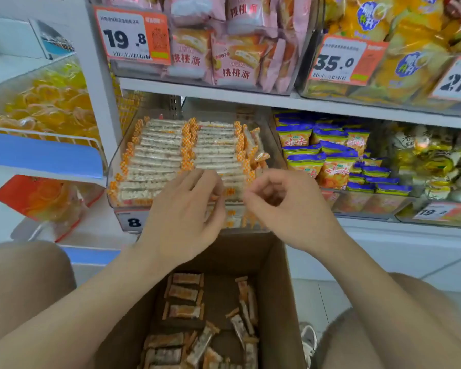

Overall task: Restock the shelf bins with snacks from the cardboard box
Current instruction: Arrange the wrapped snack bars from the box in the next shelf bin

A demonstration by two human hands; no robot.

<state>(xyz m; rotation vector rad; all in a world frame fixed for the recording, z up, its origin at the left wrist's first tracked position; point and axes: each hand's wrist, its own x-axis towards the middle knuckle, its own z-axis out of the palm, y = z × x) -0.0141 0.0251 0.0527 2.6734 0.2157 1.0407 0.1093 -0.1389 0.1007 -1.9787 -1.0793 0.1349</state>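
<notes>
A: How full is the clear bin [111,179]?
B: Nearly full of snack bars [157,155]; some remain in the cardboard box [276,265] below it.
A: Hands?
B: Left hand [186,211] grips a bar [233,193] at its front; right hand [281,202] curled beside, grip unclear.

Lower shelf [383,228]: clear bins [113,171] side by side, holding wrapped snack bars [157,150] and blue packets [330,158]. Floor [317,296]: one cardboard box [274,288].

Orange-checked ends on pale snack bars [165,153]; brown cardboard box [272,302]; pink pastry packs [234,65].
</notes>
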